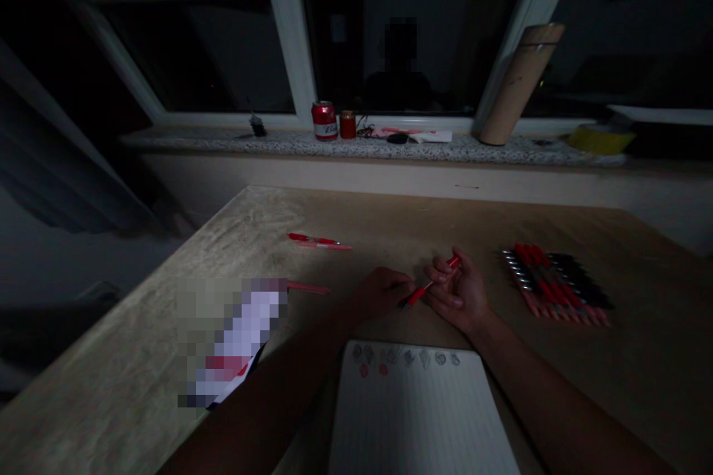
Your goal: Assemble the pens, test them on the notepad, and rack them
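Observation:
My right hand (465,297) is turned palm up, its fingers curled around a red pen (417,295). The pen's red end (454,262) shows between the fingers, and a thin pale length lies between its two red parts. At the pen's lower, black-tipped part, the fingers of my left hand (384,289) are closed against it; their exact grip is partly hidden in the dim light. Just below both hands lies a lined notepad (417,415), with a row of dark scribbles and two red ones near its top edge.
A row of red and black pens (551,286) lies on the table at right. Two red pens (320,242) and a pink-red stick (309,287) lie left, near a blurred pale packet (245,334). The sill holds a red can (324,121) and a tall cylinder (521,85).

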Tool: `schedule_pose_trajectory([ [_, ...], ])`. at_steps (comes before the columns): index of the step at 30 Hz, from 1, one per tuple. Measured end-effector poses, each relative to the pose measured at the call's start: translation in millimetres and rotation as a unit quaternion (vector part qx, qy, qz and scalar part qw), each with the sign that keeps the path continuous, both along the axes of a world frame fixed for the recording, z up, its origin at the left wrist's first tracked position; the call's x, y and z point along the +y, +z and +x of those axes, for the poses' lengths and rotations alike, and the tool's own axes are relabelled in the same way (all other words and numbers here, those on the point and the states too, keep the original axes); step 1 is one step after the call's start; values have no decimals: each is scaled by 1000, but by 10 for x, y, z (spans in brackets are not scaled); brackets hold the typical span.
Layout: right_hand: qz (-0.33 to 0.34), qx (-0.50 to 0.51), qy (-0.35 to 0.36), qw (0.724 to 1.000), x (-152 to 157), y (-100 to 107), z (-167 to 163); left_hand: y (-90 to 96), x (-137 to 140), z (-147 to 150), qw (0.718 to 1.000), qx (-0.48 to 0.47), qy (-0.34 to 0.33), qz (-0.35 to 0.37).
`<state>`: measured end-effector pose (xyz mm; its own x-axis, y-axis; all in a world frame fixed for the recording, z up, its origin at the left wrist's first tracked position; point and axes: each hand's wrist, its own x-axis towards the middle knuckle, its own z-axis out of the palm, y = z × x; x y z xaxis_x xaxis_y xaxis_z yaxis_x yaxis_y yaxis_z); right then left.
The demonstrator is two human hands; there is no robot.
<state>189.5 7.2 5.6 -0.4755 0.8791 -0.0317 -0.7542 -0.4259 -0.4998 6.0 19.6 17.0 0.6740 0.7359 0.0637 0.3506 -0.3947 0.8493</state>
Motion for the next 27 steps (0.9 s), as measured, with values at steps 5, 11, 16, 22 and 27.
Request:
schedule_pose_trajectory([
  [5, 5, -17, -10, 1000, -10, 28, -7, -42, 20, 7, 1000, 11, 4, 10],
  [11, 19, -12, -12, 1000, -24, 34, -23, -49, 11, 9, 1000, -19, 2, 6],
  [16, 5, -2, -4, 1000, -11, 23, -14, -33, 9, 10, 1000, -5, 8, 6],
  [22, -3, 6, -10, 1000, -10, 13, -11, -77, 29, -3, 1000, -11, -4, 2],
  [27, -1, 20, -11, 1000, -19, 14, -12, -96, 33, -4, 1000, -30, 5, -4],
])
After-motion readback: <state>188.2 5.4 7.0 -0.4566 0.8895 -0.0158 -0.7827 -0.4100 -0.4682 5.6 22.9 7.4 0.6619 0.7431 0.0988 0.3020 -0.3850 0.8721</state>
